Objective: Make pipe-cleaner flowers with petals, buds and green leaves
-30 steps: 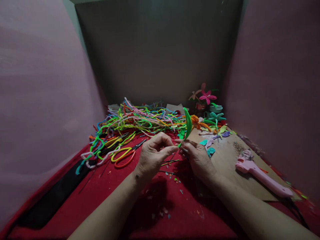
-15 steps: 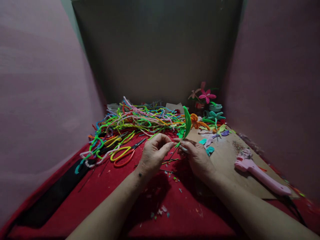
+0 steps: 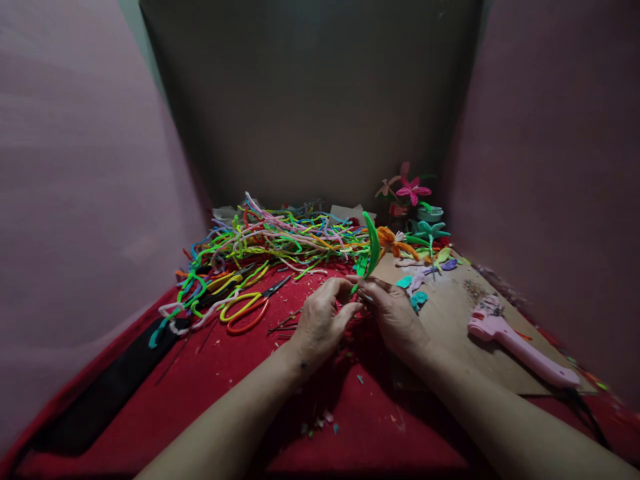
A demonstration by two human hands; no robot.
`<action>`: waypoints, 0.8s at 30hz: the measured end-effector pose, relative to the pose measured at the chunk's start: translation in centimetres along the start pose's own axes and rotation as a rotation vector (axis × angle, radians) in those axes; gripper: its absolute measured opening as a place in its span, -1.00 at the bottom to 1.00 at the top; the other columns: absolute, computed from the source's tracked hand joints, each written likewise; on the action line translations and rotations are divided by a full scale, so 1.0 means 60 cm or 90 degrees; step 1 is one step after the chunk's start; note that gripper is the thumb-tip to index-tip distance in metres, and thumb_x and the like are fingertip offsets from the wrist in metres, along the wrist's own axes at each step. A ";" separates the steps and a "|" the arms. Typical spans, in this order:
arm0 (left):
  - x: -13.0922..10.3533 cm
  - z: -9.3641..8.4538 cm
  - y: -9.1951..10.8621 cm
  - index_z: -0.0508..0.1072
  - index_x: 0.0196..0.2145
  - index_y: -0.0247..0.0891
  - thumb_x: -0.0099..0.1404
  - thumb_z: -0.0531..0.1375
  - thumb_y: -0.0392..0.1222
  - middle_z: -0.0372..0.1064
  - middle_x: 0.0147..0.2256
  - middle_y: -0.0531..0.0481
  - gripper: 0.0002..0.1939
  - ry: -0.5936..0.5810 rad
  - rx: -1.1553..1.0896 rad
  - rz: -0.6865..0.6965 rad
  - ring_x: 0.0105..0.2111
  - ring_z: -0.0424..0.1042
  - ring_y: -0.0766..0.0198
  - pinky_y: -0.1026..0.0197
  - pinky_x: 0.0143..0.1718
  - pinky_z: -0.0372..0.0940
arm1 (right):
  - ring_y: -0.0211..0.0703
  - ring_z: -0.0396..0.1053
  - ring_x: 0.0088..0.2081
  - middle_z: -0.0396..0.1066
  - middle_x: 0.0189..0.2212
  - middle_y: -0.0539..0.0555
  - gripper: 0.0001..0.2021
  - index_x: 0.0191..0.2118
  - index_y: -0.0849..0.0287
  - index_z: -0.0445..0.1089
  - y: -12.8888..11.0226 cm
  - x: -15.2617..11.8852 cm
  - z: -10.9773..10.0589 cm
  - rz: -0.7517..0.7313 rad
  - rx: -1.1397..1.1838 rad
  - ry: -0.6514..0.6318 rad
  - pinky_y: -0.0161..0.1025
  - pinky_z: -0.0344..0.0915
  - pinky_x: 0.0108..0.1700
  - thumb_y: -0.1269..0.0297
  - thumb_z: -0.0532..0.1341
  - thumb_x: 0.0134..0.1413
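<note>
A green fuzzy leaf [image 3: 371,247] stands nearly upright above my hands, curving up from its narrow base. My right hand [image 3: 397,317] pinches the leaf's base between thumb and fingers. Just to the left, my left hand [image 3: 323,323] has its fingers curled around the lower end of the leaf's stem, close to the right fingertips. The thumb of the left hand sits below its bent fingers, and most of the stem is hidden there.
A heap of colourful pipe cleaners [image 3: 280,233] lies at the back. Scissors [image 3: 250,310] rest at left near a black strip [image 3: 105,387]. At right a pink glue gun [image 3: 525,350] lies on a brown board [image 3: 445,340]. Behind stands a pink flower [image 3: 414,191].
My left hand has shifted slightly right and down, its fingers now more curled round the stem. The leaf and my right hand have barely moved.
</note>
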State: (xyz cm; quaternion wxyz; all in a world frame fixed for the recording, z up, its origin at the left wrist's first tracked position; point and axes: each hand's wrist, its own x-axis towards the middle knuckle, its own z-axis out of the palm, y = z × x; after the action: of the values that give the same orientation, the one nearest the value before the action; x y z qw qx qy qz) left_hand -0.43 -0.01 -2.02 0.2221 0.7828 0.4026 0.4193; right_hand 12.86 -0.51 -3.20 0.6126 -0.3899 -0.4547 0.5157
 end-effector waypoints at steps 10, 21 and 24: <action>-0.004 0.001 0.008 0.37 -0.45 -0.23 0.21 0.08 -0.27 0.37 -0.47 0.04 -0.89 0.041 -0.018 -0.012 -0.45 0.32 0.32 0.30 -0.35 0.17 | -0.27 0.22 -0.44 0.36 -0.50 -0.02 -0.77 -0.34 0.18 0.50 -0.008 -0.012 0.010 -0.015 -0.047 0.006 -0.32 0.14 -0.36 0.16 0.20 -0.06; 0.002 -0.007 0.004 0.37 -0.42 -0.22 0.22 0.08 -0.17 0.20 -0.62 0.15 -0.87 0.010 -0.150 -0.118 -0.64 0.15 0.43 0.36 -0.54 0.10 | -0.26 0.20 -0.49 0.29 -0.58 -0.03 -0.75 -0.45 0.17 0.45 -0.014 -0.010 0.009 -0.050 -0.135 -0.057 -0.29 0.14 -0.39 0.10 0.16 -0.01; 0.007 -0.009 0.007 0.32 -0.48 -0.25 0.21 0.08 -0.14 0.15 -0.64 0.17 -0.84 0.002 -0.211 -0.139 -0.66 0.10 0.46 0.38 -0.60 0.05 | -0.25 0.21 -0.47 0.28 -0.58 -0.04 -0.72 -0.48 0.16 0.42 -0.021 -0.010 0.006 -0.086 -0.191 -0.087 -0.28 0.13 -0.36 0.12 0.09 0.06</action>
State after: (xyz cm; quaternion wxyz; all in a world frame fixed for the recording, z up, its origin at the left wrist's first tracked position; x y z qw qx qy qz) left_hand -0.59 0.09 -1.22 0.3913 0.6868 0.4107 0.4545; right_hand 12.83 -1.32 -2.03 0.5488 -0.4095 -0.5922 0.4248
